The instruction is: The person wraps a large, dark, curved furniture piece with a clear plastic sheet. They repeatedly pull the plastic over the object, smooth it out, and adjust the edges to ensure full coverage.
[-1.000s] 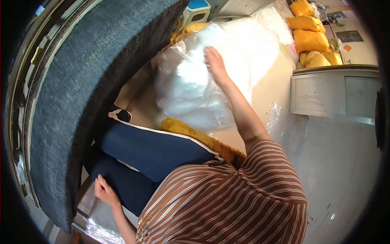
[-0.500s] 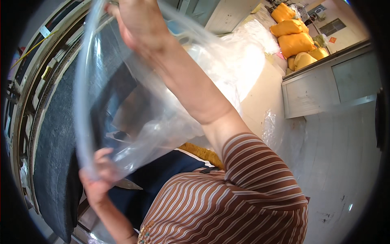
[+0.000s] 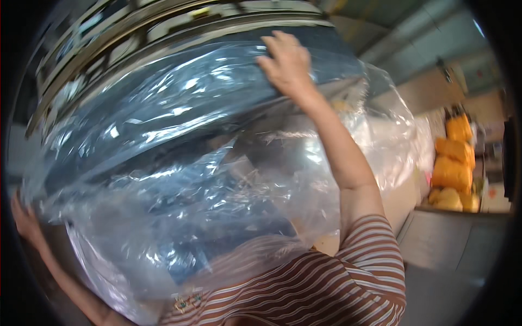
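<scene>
A large sheet or bag of clear plastic film (image 3: 185, 179) lies wrinkled and shiny across the dark padded surface (image 3: 321, 46) and over my lap. My right hand (image 3: 288, 62) rests on the film near its far edge, palm down with the fingers spread. At the far left, beside the film's left end, my left hand (image 3: 24, 220) has its fingers stretched out; it is partly lost in the dark rim, and whether it touches the film is hard to make out. My striped sleeve (image 3: 372, 244) shows through and beside the film.
Metal rails (image 3: 163, 22) of a machine frame run along the far side of the padded surface. Several stacked orange bundles (image 3: 452, 171) stand at the right. A pale cabinet (image 3: 440, 233) is below them. More crumpled pale plastic (image 3: 421, 146) lies near the bundles.
The film, held up as an opened-out bag between both hands before, now lies spread over the padded surface. My right hand has let go, my left hand has moved outward left, and the view has turned.
</scene>
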Motion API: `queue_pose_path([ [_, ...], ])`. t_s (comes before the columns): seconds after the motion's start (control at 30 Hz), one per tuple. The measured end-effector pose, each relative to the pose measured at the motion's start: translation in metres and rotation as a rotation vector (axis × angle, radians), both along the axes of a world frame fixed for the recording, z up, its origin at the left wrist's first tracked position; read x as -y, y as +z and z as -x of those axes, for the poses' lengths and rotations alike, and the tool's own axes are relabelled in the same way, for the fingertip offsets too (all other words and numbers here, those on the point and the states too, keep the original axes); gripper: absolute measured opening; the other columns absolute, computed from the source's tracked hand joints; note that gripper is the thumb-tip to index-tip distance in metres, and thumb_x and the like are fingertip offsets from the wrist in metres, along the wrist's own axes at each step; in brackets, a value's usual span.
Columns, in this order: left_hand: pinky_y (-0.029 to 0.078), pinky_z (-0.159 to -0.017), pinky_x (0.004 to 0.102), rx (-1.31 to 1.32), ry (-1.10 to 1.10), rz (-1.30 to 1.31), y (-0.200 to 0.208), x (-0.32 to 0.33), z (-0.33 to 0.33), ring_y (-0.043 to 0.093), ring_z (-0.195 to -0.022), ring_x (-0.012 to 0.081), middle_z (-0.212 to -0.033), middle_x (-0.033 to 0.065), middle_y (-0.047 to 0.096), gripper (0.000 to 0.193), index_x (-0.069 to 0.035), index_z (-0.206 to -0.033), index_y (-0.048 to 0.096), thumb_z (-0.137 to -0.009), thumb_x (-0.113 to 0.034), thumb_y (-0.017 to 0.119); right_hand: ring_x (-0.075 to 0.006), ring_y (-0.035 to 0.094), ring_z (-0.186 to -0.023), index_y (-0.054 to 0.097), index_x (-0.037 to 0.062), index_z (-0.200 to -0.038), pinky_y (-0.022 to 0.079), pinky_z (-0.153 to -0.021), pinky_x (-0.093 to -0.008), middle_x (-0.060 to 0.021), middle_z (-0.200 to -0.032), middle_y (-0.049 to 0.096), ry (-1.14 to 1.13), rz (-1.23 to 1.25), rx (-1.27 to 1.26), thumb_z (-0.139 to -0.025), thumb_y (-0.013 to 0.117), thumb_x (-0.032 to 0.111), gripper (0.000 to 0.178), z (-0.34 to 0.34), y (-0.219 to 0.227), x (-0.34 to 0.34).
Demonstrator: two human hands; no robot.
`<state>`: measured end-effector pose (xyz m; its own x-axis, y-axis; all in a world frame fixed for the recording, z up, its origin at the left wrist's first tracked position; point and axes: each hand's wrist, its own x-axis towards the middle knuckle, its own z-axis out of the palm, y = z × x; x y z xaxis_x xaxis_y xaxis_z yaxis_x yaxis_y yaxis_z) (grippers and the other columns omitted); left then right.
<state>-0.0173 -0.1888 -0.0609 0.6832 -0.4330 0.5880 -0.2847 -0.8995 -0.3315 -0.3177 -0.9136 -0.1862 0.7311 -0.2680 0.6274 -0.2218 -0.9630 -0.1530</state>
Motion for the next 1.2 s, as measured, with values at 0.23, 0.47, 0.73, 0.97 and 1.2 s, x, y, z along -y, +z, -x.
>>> queue_pose_path([
  [0.23, 0.034, -0.105, 0.0413, -0.37, -0.136, 0.346, -0.101, 0.162, 0.052, 0.043, -0.128, 0.0333, -0.138, 0.0191, 0.046, 0.063, -0.003, -0.129, 0.051, -0.087, -0.05, 0.057, -0.0374, 0.044, -0.125, 0.051, -0.0028, -0.128, 0.033, -0.105, -0.0406, -0.0237, -0.133, 0.048, -0.006, -0.121, -0.105, -0.088, 0.061, 0.021, 0.047, 0.067, 0.001, 0.06],
  [0.47, 0.049, -0.076, 0.0419, -0.409, 0.231, 0.241, -0.077, 0.155, 0.04, 0.064, -0.09, 0.0322, -0.1, 0.0141, 0.067, 0.058, -0.003, -0.115, 0.06, -0.091, -0.054, 0.047, -0.0282, 0.054, -0.11, 0.057, 0.001, -0.089, 0.038, -0.096, -0.0358, -0.0167, -0.114, 0.059, 0.084, -0.238, -0.293, -0.087, 0.058, 0.009, 0.008, 0.085, 0.033, 0.104],
  [0.73, 0.039, -0.095, 0.0511, -0.298, 0.221, -0.131, -0.074, 0.173, 0.027, 0.045, -0.124, 0.029, -0.131, 0.0125, 0.051, 0.042, -0.007, -0.115, 0.06, -0.092, -0.04, 0.051, -0.0279, 0.056, -0.091, 0.057, 0.0035, -0.101, 0.043, -0.08, -0.0383, -0.0141, -0.092, 0.056, -0.166, 0.126, 0.182, -0.093, 0.057, 0.017, 0.016, -0.012, 0.098, 0.094],
  [0.97, 0.034, -0.102, 0.0536, -0.491, 0.097, 0.279, -0.116, 0.123, 0.02, 0.041, -0.129, 0.0319, -0.141, 0.0101, 0.042, 0.046, -0.015, -0.136, 0.045, -0.095, -0.036, 0.044, -0.0328, 0.039, -0.13, 0.044, -0.0024, -0.134, 0.027, -0.109, -0.0354, -0.0207, -0.139, 0.043, -0.291, -0.043, -0.423, -0.098, 0.042, 0.039, 0.055, 0.048, -0.004, 0.104],
  [1.2, 0.031, -0.1, 0.0549, -0.255, 0.156, 0.386, -0.134, 0.117, -0.002, 0.043, -0.127, 0.0261, -0.134, 0.0054, 0.048, 0.053, -0.017, -0.13, 0.053, -0.09, -0.052, 0.05, -0.0362, 0.037, -0.131, 0.046, 0.0002, -0.135, 0.032, -0.106, -0.0402, -0.0212, -0.142, 0.04, -0.508, -0.459, -0.345, -0.098, 0.037, 0.044, 0.058, 0.055, -0.007, 0.223],
])
